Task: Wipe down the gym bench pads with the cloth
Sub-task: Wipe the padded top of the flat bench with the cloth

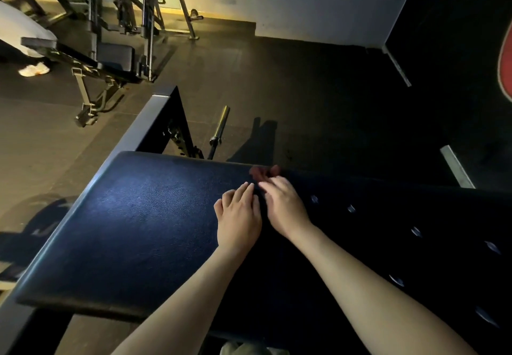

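Note:
The dark padded bench pad (pixel 144 221) fills the middle of the view, lit on its left half and in shadow on the right. A small reddish cloth (pixel 263 171) lies crumpled at the pad's far edge. My right hand (pixel 286 206) lies over the pad with its fingers stretched toward the cloth, the fingertips at its near edge and blurred. My left hand (pixel 238 219) rests flat on the pad just left of the right hand, fingers straight and holding nothing.
The bench's metal frame (pixel 155 122) rises beyond the pad. A barbell (pixel 220 129) lies on the dark floor behind it. Another adjustable bench (pixel 91 61) and racks stand at the back left, beside a person's white shoe (pixel 34 69). Shiny round spots (pixel 415 231) dot the shadowed right side.

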